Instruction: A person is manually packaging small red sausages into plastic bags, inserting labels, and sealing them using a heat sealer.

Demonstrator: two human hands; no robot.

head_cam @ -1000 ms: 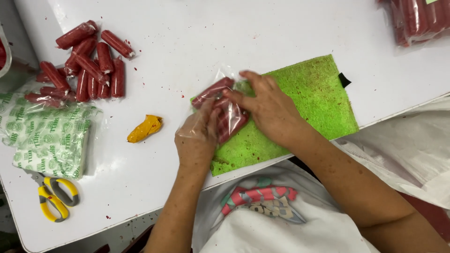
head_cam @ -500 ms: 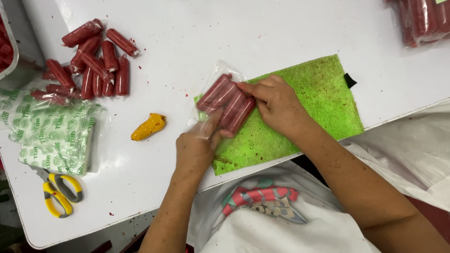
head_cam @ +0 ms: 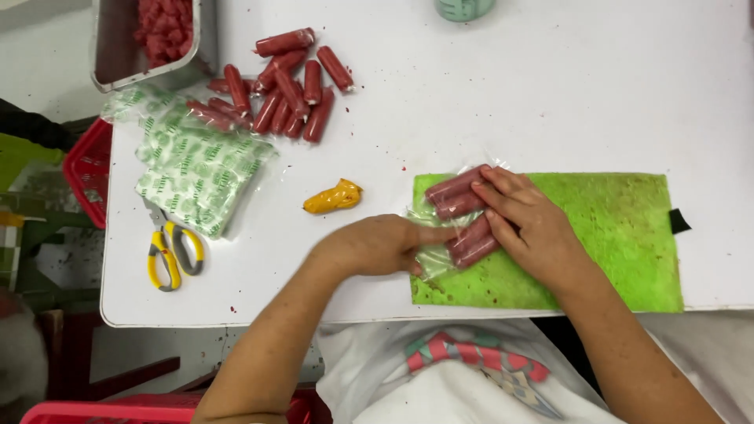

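A clear plastic bag with several red sausages (head_cam: pixel 459 206) lies on the left end of a green mat (head_cam: pixel 605 235). My right hand (head_cam: pixel 526 224) rests flat on the sausages and presses them down through the bag. My left hand (head_cam: pixel 377 245) sits at the bag's open left edge, its fingers pinching the plastic at the mat's edge. Both hands touch the same bag.
A pile of loose red sausages (head_cam: pixel 287 86) lies at the back left, beside a stack of green-printed bags (head_cam: pixel 192 165). Yellow scissors (head_cam: pixel 169 253), a small yellow lump (head_cam: pixel 334 196), a metal tray of red meat (head_cam: pixel 153 35) and a red basket (head_cam: pixel 88 169) are on the left.
The view has shifted, so everything sits further right and lower. My left hand has slid to the bag's left edge while my right hand has flattened over the sausages.
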